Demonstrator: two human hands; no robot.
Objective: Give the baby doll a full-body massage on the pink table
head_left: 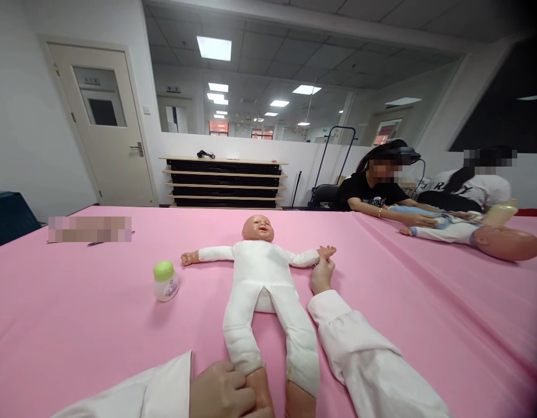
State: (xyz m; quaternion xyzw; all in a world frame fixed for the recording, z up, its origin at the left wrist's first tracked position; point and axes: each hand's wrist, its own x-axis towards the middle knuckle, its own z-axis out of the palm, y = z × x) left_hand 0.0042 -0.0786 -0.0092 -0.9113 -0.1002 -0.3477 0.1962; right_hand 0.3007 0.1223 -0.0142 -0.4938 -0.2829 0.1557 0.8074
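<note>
A baby doll [263, 270] with a white cloth body lies on its back on the pink-covered table [198, 342], its head at the far end. My right hand [323, 274] is closed around the doll's hand at the right, the arm stretched out sideways. Near the bottom edge, my left hand [224, 392] grips the doll's lower leg on the left, just below the cloth. The doll's feet are cut off by the frame. To the left of the doll stands a small clear jar [165, 288] with a green lid.
At the right, a person [375, 186] in a black top handles another doll [507, 241] in blue and white clothing. A bottle [501, 213] stands by that doll. Another person [472, 186] in white sits beyond. A blurred patch [89, 229] covers something at the far left.
</note>
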